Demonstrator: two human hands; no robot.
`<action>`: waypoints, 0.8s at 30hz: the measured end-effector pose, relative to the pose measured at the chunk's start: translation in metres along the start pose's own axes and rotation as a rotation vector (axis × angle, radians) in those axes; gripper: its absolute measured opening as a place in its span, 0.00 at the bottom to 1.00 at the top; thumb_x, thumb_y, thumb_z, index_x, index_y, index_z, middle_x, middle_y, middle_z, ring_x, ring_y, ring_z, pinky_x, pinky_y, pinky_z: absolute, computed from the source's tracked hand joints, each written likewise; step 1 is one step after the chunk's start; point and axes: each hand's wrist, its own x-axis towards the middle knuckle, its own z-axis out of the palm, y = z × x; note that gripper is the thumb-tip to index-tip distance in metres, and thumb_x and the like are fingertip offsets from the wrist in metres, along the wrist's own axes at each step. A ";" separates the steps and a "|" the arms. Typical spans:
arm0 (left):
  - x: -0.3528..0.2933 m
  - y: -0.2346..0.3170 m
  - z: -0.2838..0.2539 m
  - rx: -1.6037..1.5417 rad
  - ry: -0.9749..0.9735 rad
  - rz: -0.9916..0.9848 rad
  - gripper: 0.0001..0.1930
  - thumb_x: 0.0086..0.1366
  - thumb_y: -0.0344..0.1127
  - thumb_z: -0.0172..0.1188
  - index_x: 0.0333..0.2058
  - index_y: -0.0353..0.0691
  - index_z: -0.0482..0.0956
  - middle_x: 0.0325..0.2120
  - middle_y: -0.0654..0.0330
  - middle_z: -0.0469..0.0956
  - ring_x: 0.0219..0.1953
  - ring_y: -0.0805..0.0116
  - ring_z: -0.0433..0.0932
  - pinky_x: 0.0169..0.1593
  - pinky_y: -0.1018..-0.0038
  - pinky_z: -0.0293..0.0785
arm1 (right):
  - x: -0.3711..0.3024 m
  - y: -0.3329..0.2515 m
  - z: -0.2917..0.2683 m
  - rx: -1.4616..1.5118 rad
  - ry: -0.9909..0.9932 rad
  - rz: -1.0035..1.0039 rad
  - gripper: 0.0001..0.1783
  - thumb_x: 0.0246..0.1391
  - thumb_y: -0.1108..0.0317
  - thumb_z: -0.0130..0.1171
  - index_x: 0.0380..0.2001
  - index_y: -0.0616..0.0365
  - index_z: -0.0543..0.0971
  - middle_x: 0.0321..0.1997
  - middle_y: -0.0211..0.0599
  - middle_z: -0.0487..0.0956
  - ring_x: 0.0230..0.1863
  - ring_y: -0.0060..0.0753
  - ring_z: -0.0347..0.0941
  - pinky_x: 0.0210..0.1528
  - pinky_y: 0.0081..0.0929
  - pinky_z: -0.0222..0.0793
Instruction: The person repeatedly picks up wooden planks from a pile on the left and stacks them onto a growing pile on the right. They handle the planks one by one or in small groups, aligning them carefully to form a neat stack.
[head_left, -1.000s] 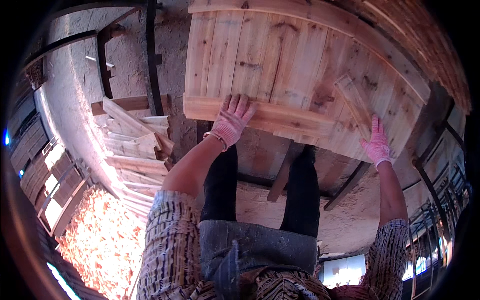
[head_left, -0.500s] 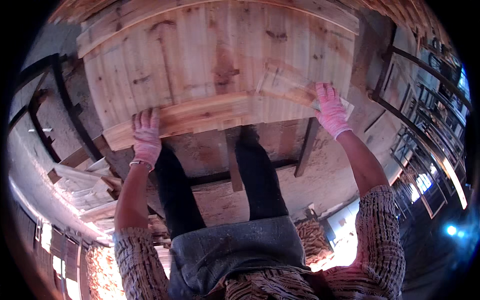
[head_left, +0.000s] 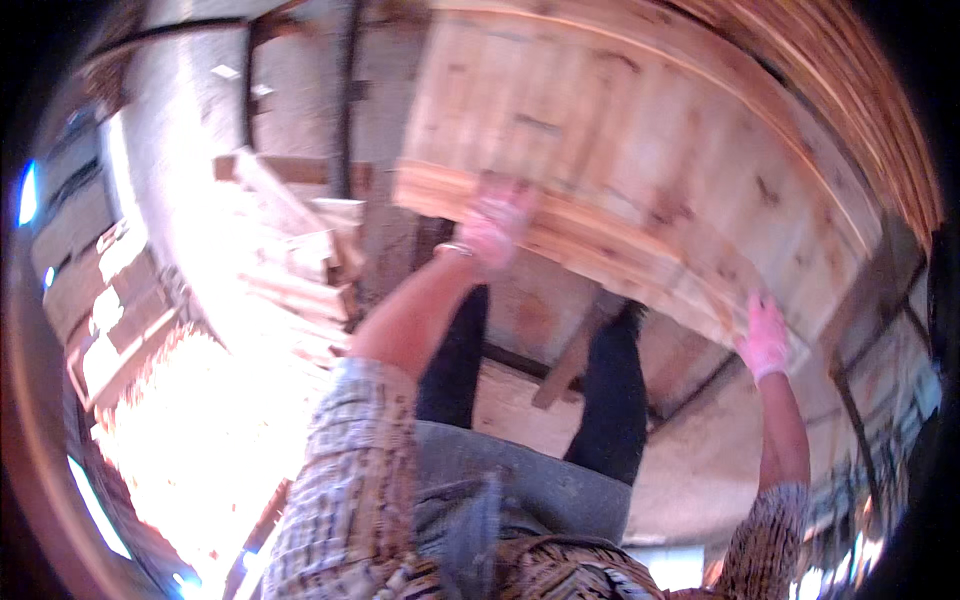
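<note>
A wide panel of joined wooden boards (head_left: 620, 130) lies before me, with a wooden strip (head_left: 610, 245) along its near edge. My left hand (head_left: 497, 220), in a pink glove, has its fingers over the strip near its left end; its thumb is hidden. Toward the other end, my right hand (head_left: 765, 335), gloved the same way, is closed around the strip at the panel's near right corner. Motion blurs both hands somewhat.
Offcuts of wood (head_left: 310, 260) lie heaped on the floor to the left, beside a dark metal frame (head_left: 345, 100). Beyond the panel, long wooden slats (head_left: 850, 90) are stacked at the far right. My legs stand close below the near edge.
The view has swung left, so the panel now sits farther right and tilted. The piece at my right hand, slanted across the panel before, now lies along the near edge.
</note>
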 end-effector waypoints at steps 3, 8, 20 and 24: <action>-0.044 0.015 -0.025 -0.130 0.231 -0.093 0.43 0.52 0.39 0.69 0.66 0.40 0.59 0.64 0.46 0.61 0.68 0.45 0.58 0.71 0.50 0.53 | -0.015 -0.026 -0.008 0.029 0.176 0.032 0.45 0.49 0.64 0.67 0.69 0.55 0.59 0.66 0.61 0.65 0.65 0.60 0.64 0.69 0.47 0.59; -0.172 -0.032 -0.028 -0.582 0.535 -0.567 0.44 0.49 0.35 0.72 0.65 0.37 0.61 0.62 0.44 0.63 0.67 0.44 0.59 0.71 0.57 0.54 | -0.032 -0.151 -0.006 0.370 0.137 -0.366 0.40 0.54 0.61 0.65 0.68 0.56 0.62 0.65 0.58 0.68 0.66 0.59 0.64 0.68 0.47 0.62; -0.353 -0.352 0.070 -1.221 0.750 -1.752 0.57 0.53 0.66 0.69 0.65 0.25 0.54 0.61 0.35 0.67 0.64 0.41 0.66 0.66 0.58 0.60 | 0.015 -0.581 -0.145 0.633 -0.474 -0.738 0.47 0.56 0.46 0.64 0.69 0.65 0.60 0.70 0.57 0.65 0.71 0.49 0.62 0.72 0.36 0.57; -0.328 -0.364 0.140 -1.103 0.588 -1.910 0.64 0.51 0.66 0.70 0.69 0.28 0.42 0.68 0.34 0.52 0.71 0.42 0.51 0.72 0.60 0.48 | 0.100 -0.728 -0.174 0.317 -0.334 -0.913 0.57 0.53 0.32 0.59 0.70 0.68 0.57 0.73 0.58 0.60 0.74 0.51 0.55 0.74 0.35 0.52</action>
